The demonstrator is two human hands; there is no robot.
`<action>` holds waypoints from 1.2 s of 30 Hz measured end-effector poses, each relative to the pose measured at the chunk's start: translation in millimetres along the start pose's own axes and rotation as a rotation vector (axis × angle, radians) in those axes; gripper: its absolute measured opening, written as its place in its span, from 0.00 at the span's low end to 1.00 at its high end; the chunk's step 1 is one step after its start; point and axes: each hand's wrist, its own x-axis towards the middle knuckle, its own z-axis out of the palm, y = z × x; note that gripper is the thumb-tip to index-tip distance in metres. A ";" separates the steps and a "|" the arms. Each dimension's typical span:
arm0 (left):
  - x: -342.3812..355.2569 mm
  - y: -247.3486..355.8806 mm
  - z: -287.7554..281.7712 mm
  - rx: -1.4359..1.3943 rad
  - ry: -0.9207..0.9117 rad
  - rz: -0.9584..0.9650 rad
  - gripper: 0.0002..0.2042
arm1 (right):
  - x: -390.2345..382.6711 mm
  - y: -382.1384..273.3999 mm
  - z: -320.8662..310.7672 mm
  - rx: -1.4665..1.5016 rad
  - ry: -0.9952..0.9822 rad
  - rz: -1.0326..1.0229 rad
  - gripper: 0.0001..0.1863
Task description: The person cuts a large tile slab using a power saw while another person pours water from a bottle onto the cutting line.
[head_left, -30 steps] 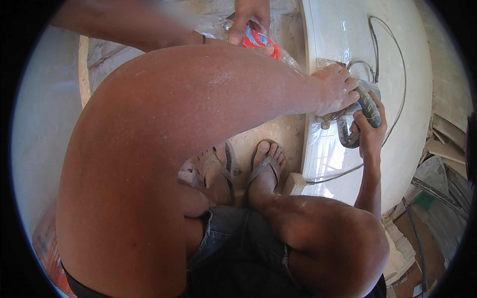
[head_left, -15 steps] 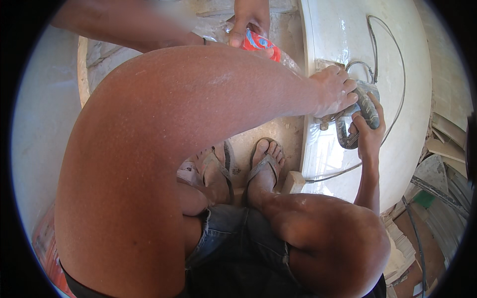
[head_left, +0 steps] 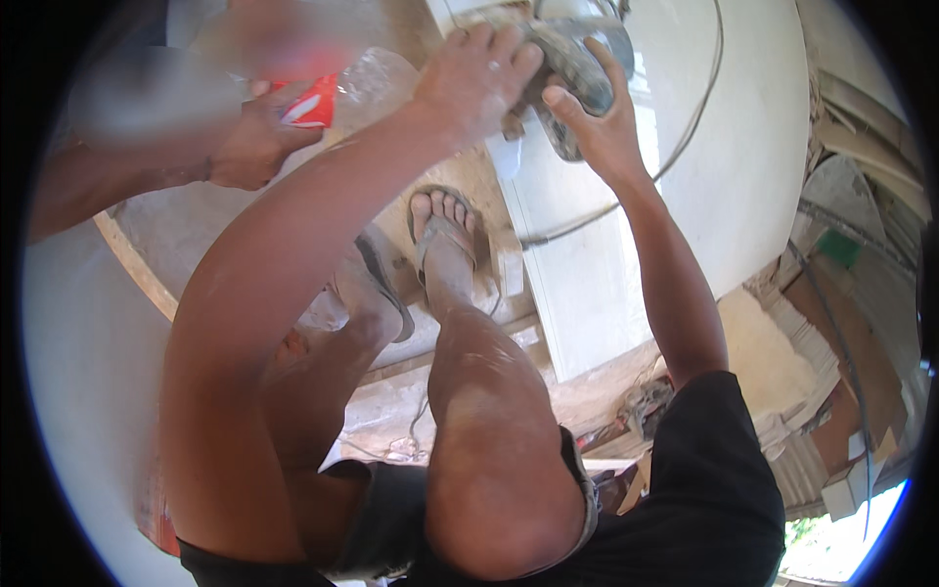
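Observation:
My left hand (head_left: 474, 83) lies over the front of a dusty grey handheld power cutter (head_left: 579, 70), its fingers curled over the body. My right hand (head_left: 604, 127) is wrapped around the cutter's rear handle, thumb on the near side. The tool is at the left edge of a large pale slab (head_left: 734, 147); its blade is hidden, and I cannot tell whether it touches the surface. Left of my left hand, another person's hand (head_left: 249, 147) grips a clear plastic bottle (head_left: 377, 76) with a red label.
A dark cord (head_left: 690, 137) loops across the slab. A small wooden block (head_left: 506, 262) stands by the slab's left edge, close to my sandalled foot (head_left: 445, 230). Stacked boards and offcuts (head_left: 782, 342) lie at the right. A curved pale rim (head_left: 137, 259) is at the left.
My view has shifted and my hands with the cutter are farther from me along the slab. The other person's bottle has drawn away leftward from my left hand.

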 end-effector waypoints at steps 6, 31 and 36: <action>7.0 -0.9 -4.2 0.110 -0.085 -0.007 0.37 | -112.2 100.3 -2.7 -0.302 0.381 -0.334 0.34; 28.1 23.7 -10.1 0.152 -0.354 -0.134 0.54 | -691.9 183.7 -366.6 -1.435 0.975 1.063 0.24; 25.1 32.0 -15.2 0.248 -0.301 -0.060 0.59 | -546.2 173.5 -369.8 -1.043 0.456 0.827 0.29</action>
